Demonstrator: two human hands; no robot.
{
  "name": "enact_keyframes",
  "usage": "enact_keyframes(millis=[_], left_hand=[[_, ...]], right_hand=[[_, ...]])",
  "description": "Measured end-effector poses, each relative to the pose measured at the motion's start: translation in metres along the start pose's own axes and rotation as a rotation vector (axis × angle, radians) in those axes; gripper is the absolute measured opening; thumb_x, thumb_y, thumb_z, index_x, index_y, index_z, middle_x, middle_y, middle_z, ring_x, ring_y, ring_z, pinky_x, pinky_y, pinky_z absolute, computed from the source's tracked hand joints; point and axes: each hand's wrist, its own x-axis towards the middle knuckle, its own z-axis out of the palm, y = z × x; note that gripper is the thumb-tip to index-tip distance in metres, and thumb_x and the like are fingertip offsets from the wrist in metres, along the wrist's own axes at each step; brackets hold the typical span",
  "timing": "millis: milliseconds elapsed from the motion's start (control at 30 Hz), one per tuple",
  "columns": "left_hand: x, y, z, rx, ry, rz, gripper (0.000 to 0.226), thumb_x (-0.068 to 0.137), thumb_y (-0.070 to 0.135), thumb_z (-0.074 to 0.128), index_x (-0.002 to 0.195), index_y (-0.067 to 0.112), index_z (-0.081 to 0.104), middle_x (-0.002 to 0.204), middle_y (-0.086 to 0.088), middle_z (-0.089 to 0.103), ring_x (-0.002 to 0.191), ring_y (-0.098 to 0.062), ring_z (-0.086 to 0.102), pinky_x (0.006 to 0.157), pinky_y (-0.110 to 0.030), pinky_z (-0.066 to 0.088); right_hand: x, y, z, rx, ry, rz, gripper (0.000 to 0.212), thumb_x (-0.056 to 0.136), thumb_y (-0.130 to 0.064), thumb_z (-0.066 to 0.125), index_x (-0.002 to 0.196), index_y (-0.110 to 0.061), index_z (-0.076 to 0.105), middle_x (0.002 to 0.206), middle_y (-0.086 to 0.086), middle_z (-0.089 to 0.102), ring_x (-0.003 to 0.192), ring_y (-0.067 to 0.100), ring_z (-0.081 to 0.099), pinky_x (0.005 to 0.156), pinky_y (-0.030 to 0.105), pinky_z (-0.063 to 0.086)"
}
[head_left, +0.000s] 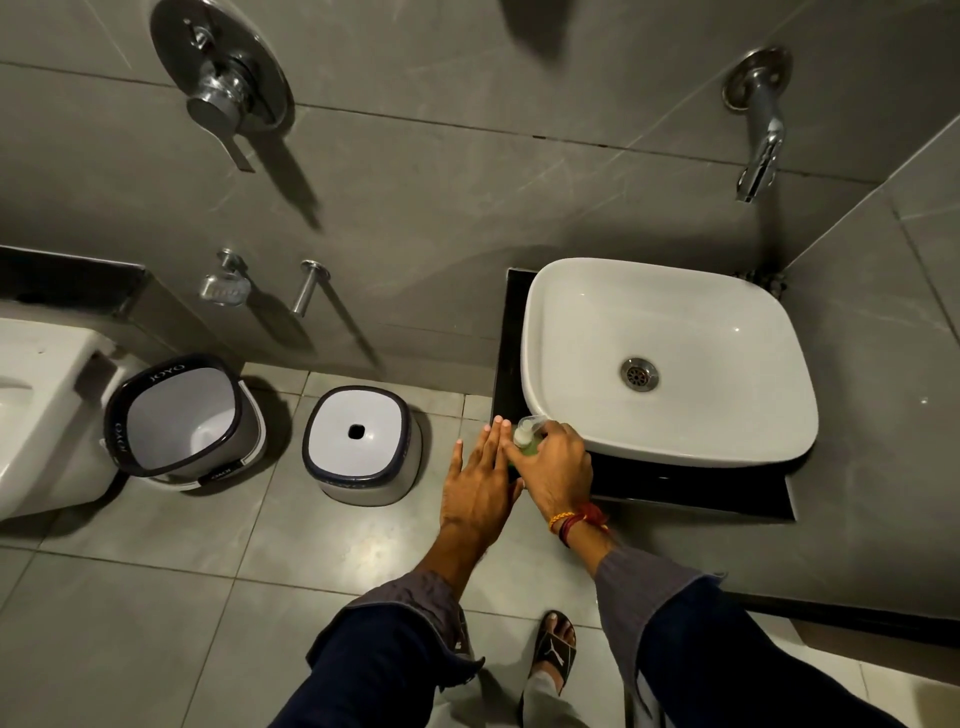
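Note:
A green soap dispenser bottle (527, 441) with a white pump stands on the black counter (691, 491) at the front left corner of the white basin (667, 358). My right hand (558, 467) is curled over the bottle and its pump top. Just left of the bottle, my left hand (480, 480) has straight fingers, its fingertips beside the pump spout. The bottle's lower part is hidden by my hands.
A wall spout (758, 119) hangs above the basin. On the floor to the left stand a white stool (361, 444) and a bucket (182, 418). A toilet (41, 415) is at far left, with a shower mixer (223, 83) on the wall above.

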Motion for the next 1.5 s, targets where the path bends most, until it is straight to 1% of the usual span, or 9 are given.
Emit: enact_keyframes(millis=[133, 300, 433, 533, 633, 800, 1067, 1333, 1500], left_hand=[[0.0, 0.0, 0.0, 0.004, -0.014, 0.002, 0.078, 0.105, 0.054, 0.028, 0.158, 0.015, -0.012, 0.168, -0.005, -0.013, 0.155, -0.021, -0.009, 0.126, -0.05, 0.005], [0.001, 0.001, 0.001, 0.004, -0.01, -0.008, 0.077, 0.106, 0.054, 0.03, 0.159, 0.015, -0.01, 0.168, -0.005, -0.012, 0.155, -0.021, -0.007, 0.126, -0.05, 0.003], [0.001, 0.001, 0.002, 0.022, -0.012, -0.006, 0.077, 0.106, 0.054, 0.029, 0.158, 0.015, -0.012, 0.168, -0.006, -0.012, 0.155, -0.022, -0.007, 0.126, -0.051, 0.004], [0.001, 0.002, 0.003, 0.029, -0.007, -0.011, 0.076, 0.106, 0.053, 0.027, 0.158, 0.014, -0.013, 0.168, -0.005, -0.013, 0.155, -0.022, -0.009, 0.126, -0.051, 0.004], [0.0, 0.003, 0.003, 0.008, 0.001, -0.021, 0.076, 0.106, 0.052, 0.027, 0.158, 0.014, -0.012, 0.169, -0.005, -0.01, 0.155, -0.022, -0.008, 0.126, -0.051, 0.004], [-0.005, 0.004, 0.006, -0.014, 0.011, -0.028, 0.076, 0.107, 0.051, 0.03, 0.158, 0.014, -0.011, 0.169, -0.005, -0.009, 0.155, -0.021, -0.006, 0.126, -0.051, 0.004], [-0.003, 0.009, 0.004, 0.011, 0.009, -0.049, 0.075, 0.107, 0.05, 0.027, 0.158, 0.012, -0.012, 0.168, -0.006, -0.011, 0.155, -0.022, -0.007, 0.126, -0.051, 0.007], [-0.002, 0.012, -0.002, 0.029, -0.023, -0.059, 0.074, 0.108, 0.046, 0.03, 0.158, 0.01, -0.012, 0.168, -0.008, -0.014, 0.155, -0.024, -0.01, 0.126, -0.052, 0.006], [-0.003, 0.011, 0.0, 0.022, -0.01, -0.049, 0.08, 0.107, 0.044, 0.038, 0.157, 0.011, -0.014, 0.168, -0.008, -0.013, 0.155, -0.024, -0.01, 0.126, -0.052, 0.002]], right_hand=[[-0.003, 0.002, 0.003, 0.034, 0.008, -0.037, 0.037, 0.086, -0.04, 0.073, 0.104, -0.008, 0.073, 0.1, 0.011, 0.075, 0.092, 0.029, 0.072, 0.08, 0.038, 0.062], [-0.003, 0.004, -0.005, -0.095, -0.053, 0.037, 0.057, 0.077, -0.066, 0.07, 0.077, -0.009, 0.071, 0.075, 0.009, 0.073, 0.07, 0.028, 0.071, 0.062, 0.04, 0.063], [-0.003, 0.011, -0.018, -0.086, 0.072, -0.266, 0.041, 0.076, -0.046, 0.075, 0.097, -0.014, 0.058, 0.099, 0.005, 0.059, 0.083, 0.021, 0.059, 0.056, 0.031, 0.055], [0.017, 0.01, -0.031, -0.179, -0.081, -0.499, 0.048, 0.077, -0.029, 0.072, 0.122, -0.016, 0.06, 0.118, 0.003, 0.06, 0.105, 0.021, 0.053, 0.081, 0.032, 0.055], [0.032, 0.005, -0.035, -0.376, -0.214, -0.599, 0.031, 0.084, -0.024, 0.065, 0.113, -0.014, 0.068, 0.109, 0.005, 0.07, 0.103, 0.024, 0.056, 0.08, 0.037, 0.054], [0.035, 0.007, -0.037, -0.423, -0.305, -0.565, 0.027, 0.085, -0.017, 0.057, 0.11, -0.011, 0.066, 0.109, 0.007, 0.068, 0.106, 0.024, 0.056, 0.073, 0.039, 0.056], [0.03, 0.0, -0.027, -0.393, -0.353, -0.534, 0.03, 0.09, -0.02, 0.056, 0.115, -0.005, 0.061, 0.118, 0.013, 0.061, 0.104, 0.027, 0.061, 0.084, 0.035, 0.053], [0.024, -0.017, -0.016, -0.414, -0.239, -0.309, 0.038, 0.099, -0.035, 0.051, 0.107, -0.002, 0.067, 0.106, 0.019, 0.07, 0.093, 0.031, 0.07, 0.078, 0.037, 0.059], [0.023, -0.009, -0.018, -0.335, -0.343, -0.402, 0.032, 0.094, -0.024, 0.056, 0.117, -0.002, 0.06, 0.118, 0.018, 0.063, 0.103, 0.031, 0.064, 0.089, 0.036, 0.054]])
